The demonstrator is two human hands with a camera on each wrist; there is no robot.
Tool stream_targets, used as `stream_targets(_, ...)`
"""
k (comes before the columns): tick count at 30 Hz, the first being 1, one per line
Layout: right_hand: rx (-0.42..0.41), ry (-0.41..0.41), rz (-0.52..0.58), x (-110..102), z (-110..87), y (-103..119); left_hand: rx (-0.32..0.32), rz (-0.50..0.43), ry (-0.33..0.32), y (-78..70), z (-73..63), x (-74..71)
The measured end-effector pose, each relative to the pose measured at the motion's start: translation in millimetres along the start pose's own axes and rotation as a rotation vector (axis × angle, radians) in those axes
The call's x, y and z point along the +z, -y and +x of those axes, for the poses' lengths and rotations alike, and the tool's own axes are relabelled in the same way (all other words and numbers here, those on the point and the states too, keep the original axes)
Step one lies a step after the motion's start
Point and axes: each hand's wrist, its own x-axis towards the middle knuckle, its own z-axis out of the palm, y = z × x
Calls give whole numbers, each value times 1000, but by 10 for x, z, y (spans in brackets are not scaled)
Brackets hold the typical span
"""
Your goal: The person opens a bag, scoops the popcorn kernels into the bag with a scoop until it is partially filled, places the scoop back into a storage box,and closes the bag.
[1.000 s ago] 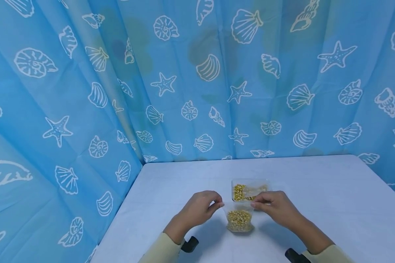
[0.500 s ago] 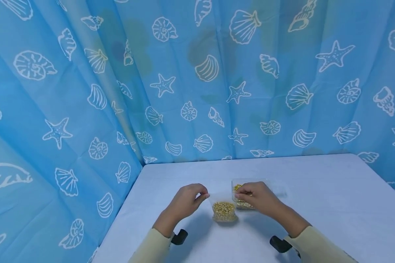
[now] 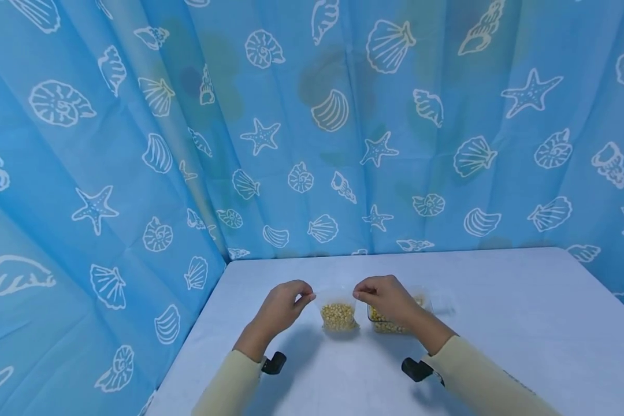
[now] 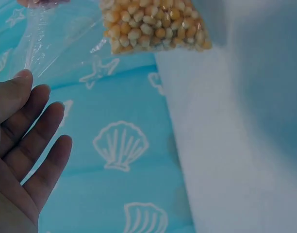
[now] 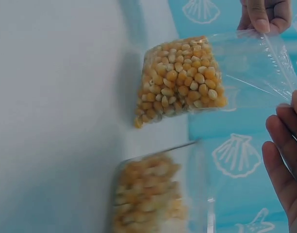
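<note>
A clear plastic zip bag (image 3: 338, 316), its lower part full of yellow corn kernels, hangs upright close over the table between my hands. My left hand (image 3: 281, 306) pinches its top left corner between thumb and fingertips; my right hand (image 3: 387, 297) pinches the top right corner. In the left wrist view, the bag's top edge stretches away from the thumb of my left hand (image 4: 27, 131), the other fingers spread loosely. Just right of the bag, a clear rectangular container (image 5: 163, 149) holds more corn kernels (image 5: 146, 189); my right hand and forearm partly cover it in the head view.
A white-covered table (image 3: 520, 323) lies under everything. Blue curtains (image 3: 291, 138) with shell patterns stand behind it and along its left side. Something clear and flat (image 3: 444, 303) lies at the container's right.
Both hands have carried the bag of corn to the left and farther from me, from in front of the container to its left side. The container has stayed in place.
</note>
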Motion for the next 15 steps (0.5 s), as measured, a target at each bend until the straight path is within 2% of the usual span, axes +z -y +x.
stream_targets(5,43,21,-25,104,-34,-107,-52,-7,68,43,-52,127)
stream_targets(11,18,11,-41,81,-89,-158,-78,-14,33,93,-124,160)
stream_targets(15,32,-7,-73,-18,-158,-241,-110,-26,41,167,-204,140)
